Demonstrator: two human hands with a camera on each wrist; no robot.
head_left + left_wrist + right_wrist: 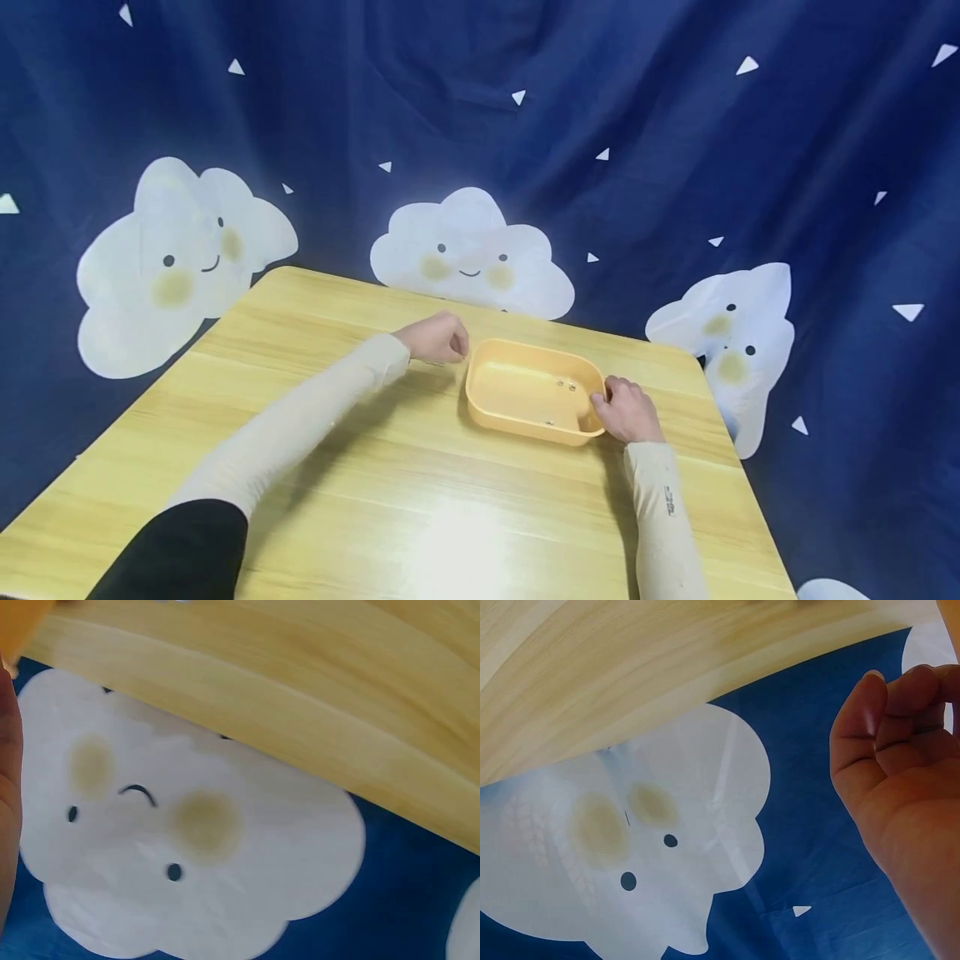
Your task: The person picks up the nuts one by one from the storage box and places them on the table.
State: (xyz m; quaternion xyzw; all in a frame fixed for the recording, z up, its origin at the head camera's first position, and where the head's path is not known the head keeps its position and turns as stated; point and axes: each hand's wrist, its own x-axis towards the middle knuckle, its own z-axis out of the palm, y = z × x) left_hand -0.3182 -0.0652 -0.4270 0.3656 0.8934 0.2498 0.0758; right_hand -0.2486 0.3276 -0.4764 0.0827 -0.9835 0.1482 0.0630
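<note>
A shallow yellow-orange plastic tray [517, 427] with rounded corners stands on the table. Several small shiny silver pieces lie on its floor, one of them near the front wall [549, 422]. My right hand [628, 410] grips the tray's right end, thumb over the rim; in the right wrist view that hand [907, 757] shows curled fingers. Just off the tray's left end is my left hand [437, 337], fingers bent and tips close together by the rim; I cannot tell whether they pinch anything. The left wrist view catches only a strip of this hand [9, 795].
The light wooden table [360, 517] has rounded far corners. Small shiny bits [433, 363] lie on it under the left hand. Behind its far edge hangs a dark blue curtain [450, 83] with white clouds and triangles.
</note>
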